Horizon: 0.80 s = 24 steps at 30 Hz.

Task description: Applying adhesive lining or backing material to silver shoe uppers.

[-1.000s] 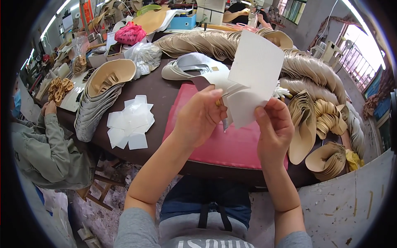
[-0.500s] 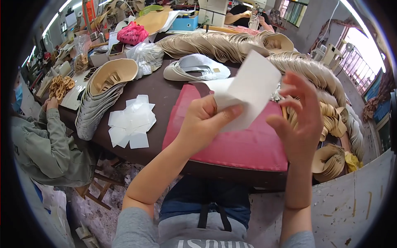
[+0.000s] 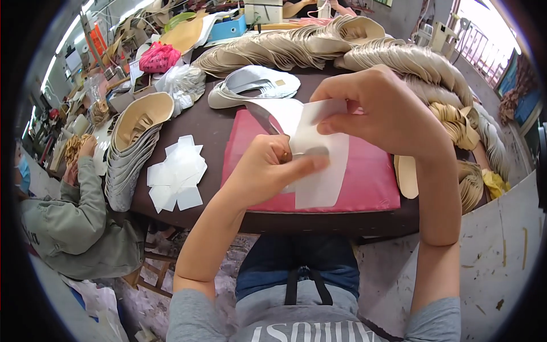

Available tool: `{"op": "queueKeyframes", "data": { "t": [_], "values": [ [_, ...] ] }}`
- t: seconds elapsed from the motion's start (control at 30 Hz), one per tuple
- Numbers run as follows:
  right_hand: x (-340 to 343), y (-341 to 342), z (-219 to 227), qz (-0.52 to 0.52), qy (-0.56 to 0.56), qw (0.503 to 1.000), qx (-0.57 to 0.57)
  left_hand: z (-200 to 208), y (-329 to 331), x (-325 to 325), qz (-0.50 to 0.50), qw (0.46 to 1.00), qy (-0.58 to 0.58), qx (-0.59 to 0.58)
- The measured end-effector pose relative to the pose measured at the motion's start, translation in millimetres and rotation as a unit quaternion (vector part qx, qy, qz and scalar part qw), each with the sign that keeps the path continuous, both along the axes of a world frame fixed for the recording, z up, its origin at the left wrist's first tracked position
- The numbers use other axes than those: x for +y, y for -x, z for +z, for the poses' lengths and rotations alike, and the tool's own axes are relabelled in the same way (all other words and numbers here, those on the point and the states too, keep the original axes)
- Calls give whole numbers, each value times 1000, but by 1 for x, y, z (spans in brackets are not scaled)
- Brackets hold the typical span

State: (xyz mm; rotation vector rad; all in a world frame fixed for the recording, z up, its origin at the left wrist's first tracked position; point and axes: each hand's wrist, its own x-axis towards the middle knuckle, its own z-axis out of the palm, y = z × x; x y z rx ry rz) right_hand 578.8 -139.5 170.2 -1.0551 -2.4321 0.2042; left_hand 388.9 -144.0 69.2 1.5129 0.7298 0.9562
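Note:
My left hand [image 3: 268,171] pinches a white paper sheet [image 3: 319,171] together with a thin silvery shoe piece [image 3: 268,114], thumb pressed on the sheet. My right hand [image 3: 387,114] grips the sheet's upper edge between thumb and fingers. Both hands hover above a pink pad [image 3: 364,182] lying on the dark brown table [image 3: 213,134].
A heap of white paper sheets [image 3: 176,176] lies left of the pad. Stacks of beige shoe uppers [image 3: 134,142] stand at the left, rows of insoles [image 3: 296,45] at the back and right. A silver shoe upper [image 3: 253,85] lies behind the pad. A person in a green sleeve [image 3: 68,216] sits at the left.
My right hand has come back onto the sheet and taken its top edge. The sheet has dropped lower and closer over the pad.

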Motion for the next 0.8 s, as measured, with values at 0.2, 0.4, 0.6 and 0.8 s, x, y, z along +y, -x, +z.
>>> {"op": "queueKeyframes", "data": {
  "t": [0.2,0.4,0.6,0.8],
  "values": [
    [20,-23,-37,36,39,983,173,-5,-9,5,45,999,-21,-15],
    [4,-31,-77,-78,364,860,349,-6,-4,0,115,993,-21,-15],
    [-7,-20,-109,-75,289,864,407,-18,-6,3,229,953,-129,154],
    [-11,-7,-126,-84,161,875,449,-21,-16,7,210,962,-111,133]
  ]
}}
